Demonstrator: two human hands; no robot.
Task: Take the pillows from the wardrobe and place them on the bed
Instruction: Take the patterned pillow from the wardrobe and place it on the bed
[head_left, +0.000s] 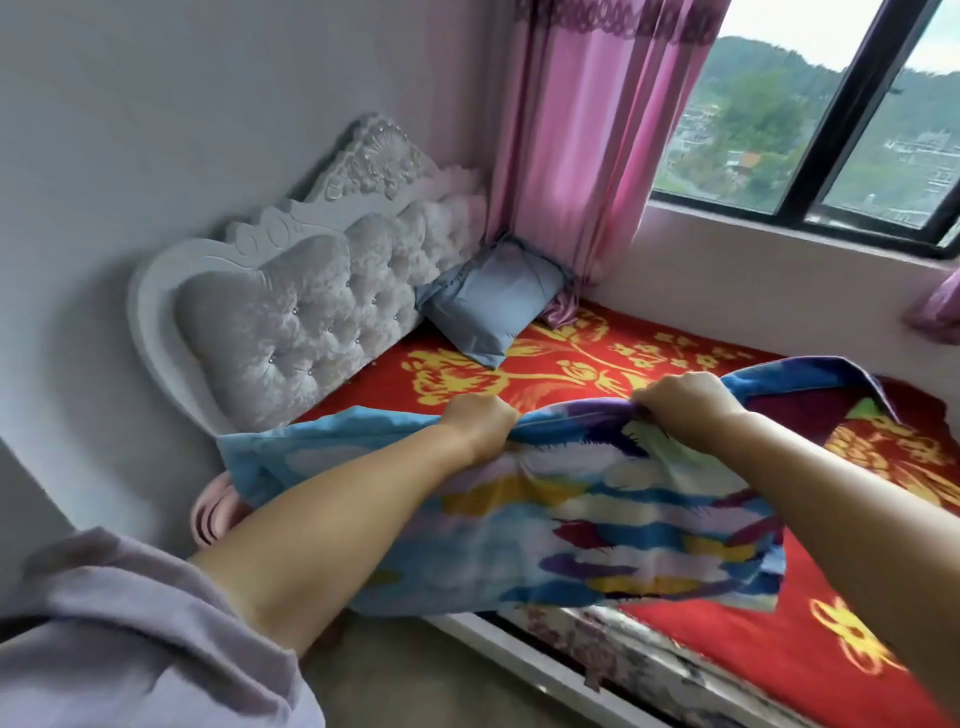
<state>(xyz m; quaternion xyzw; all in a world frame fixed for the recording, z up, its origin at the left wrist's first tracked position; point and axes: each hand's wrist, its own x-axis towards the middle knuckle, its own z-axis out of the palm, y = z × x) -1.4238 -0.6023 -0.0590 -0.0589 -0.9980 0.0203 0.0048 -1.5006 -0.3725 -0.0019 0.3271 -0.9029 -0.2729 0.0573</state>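
While both arms reach forward over the near edge of the bed (810, 670), the left hand (480, 423) and the right hand (685, 402) each have a closed grip on the far edge of a multicoloured pillow (597, 525), the fingers bunching its fabric into folds between them. This pillow, printed with blue, white, yellow, purple and dark red feather-like strokes, spreads out below the hands; its near part hangs past the bed's edge, and its far right corner lies over the red blanket (571, 364) with yellow flowers that covers the bed. Whether the middle of the pillow rests on the bed cannot be told.

A second, plain blue pillow (493, 301) stands tilted in the far corner of the bed, leaning against the tufted grey headboard (291, 322), with the pink curtain (587, 140) hanging just behind it. Beside the curtain a dark-framed window (841, 130) shows green hills. A lilac sleeve (119, 639) covers the left upper arm, and a pink roll (215, 512) sits on the floor near the headboard.
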